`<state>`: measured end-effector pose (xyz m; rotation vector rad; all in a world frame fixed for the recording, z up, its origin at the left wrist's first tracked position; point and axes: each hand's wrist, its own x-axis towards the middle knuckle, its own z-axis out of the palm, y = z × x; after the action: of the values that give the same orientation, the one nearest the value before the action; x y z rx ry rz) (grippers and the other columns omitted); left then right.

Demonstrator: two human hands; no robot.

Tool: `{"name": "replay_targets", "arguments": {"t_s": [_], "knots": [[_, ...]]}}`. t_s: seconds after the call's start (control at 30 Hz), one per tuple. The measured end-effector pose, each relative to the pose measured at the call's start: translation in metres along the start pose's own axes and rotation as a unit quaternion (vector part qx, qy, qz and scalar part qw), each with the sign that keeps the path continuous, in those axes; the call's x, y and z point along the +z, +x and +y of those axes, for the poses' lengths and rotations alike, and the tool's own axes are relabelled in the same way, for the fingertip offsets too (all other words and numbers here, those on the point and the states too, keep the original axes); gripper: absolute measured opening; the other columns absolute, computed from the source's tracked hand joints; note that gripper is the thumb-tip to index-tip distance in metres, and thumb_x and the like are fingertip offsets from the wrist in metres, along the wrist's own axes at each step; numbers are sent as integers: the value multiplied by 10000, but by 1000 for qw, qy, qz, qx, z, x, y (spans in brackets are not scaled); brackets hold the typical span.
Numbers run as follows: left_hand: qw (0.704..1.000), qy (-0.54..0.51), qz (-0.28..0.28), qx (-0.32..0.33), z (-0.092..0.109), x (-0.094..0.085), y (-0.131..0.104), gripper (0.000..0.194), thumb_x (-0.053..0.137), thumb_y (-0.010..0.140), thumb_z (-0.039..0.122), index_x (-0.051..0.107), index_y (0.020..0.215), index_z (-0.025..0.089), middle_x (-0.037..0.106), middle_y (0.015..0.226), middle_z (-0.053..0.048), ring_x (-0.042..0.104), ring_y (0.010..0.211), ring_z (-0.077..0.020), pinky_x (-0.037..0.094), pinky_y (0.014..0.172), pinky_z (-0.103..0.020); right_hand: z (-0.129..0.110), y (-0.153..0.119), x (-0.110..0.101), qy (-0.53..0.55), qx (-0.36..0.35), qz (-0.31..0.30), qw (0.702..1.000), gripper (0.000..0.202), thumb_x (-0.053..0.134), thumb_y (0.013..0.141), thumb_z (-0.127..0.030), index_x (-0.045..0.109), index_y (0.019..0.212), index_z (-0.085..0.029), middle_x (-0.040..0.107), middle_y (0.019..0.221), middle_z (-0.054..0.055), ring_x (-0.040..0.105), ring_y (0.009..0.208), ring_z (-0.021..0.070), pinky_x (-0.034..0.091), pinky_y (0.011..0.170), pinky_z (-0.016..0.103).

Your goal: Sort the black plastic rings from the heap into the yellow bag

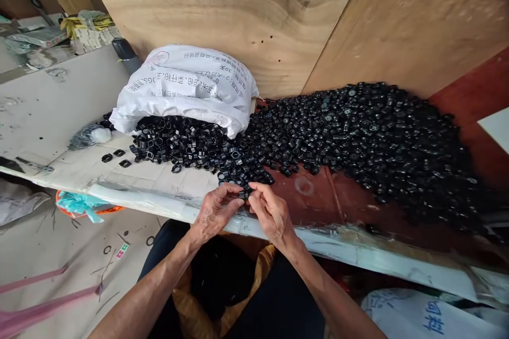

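Observation:
Small black plastic pieces are pinched between the fingertips of my left hand and my right hand, close to the table's front edge. Both hands are closed, thumbs and forefingers meeting at the pieces. My fingers cover much of them, so I cannot tell where one piece ends and another begins. Just beyond my fingertips lies a heap of black plastic rings. To its right spreads a much larger pile of small round black plastic parts.
A stuffed white printed sack sits behind the rings, against a plywood board. A dark bottle stands to its left. Padding wrapped in plastic lines the table edge. Below, between my legs, is an open yellowish bag.

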<state>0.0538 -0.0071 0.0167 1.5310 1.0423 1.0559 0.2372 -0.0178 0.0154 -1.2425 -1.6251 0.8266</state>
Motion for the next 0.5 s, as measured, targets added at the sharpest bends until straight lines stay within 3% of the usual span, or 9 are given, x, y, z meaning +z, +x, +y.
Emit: {"name": "replay_targets", "arguments": {"t_s": [0.07,0.17,0.3,0.4,0.5], "knots": [[1000,0,-2,-2,1,-1,0,246,698,953,351,712,1137,188,744,1093,-78,719,923,-190,588,864,-320,-2,0,-2,-24,-14,-2,1000,240,550,1008,-393,705,1010,-210,634,653,-11,596,564,149,490,600,255],[1000,10,-1,3,1,-1,-1,247,693,962,350,715,1148,189,736,1133,-88,715,962,-196,581,901,-330,-5,1,-2,-47,-7,35,998,412,557,1000,-410,591,639,-215,475,509,-40,452,480,119,400,539,256],[1000,-2,0,-2,0,-2,-1,274,700,960,383,712,1150,187,736,1146,-99,713,987,-212,581,919,-348,-10,2,-3,-14,-16,27,999,231,630,951,-383,672,800,-213,578,636,-23,500,534,124,409,550,251],[1000,-3,-6,-11,0,-3,0,287,701,957,406,712,1141,186,745,1127,-102,717,989,-219,586,919,-352,-10,1,-4,-15,-25,21,999,221,636,952,-368,672,789,-223,579,639,-14,528,557,142,433,558,256],[1000,-4,-13,-6,2,-5,0,278,689,964,405,710,1139,190,746,1118,-97,723,983,-216,596,906,-344,-7,1,-4,17,-39,19,999,144,628,950,-340,707,984,-225,700,870,41,651,701,175,524,656,272]]}}
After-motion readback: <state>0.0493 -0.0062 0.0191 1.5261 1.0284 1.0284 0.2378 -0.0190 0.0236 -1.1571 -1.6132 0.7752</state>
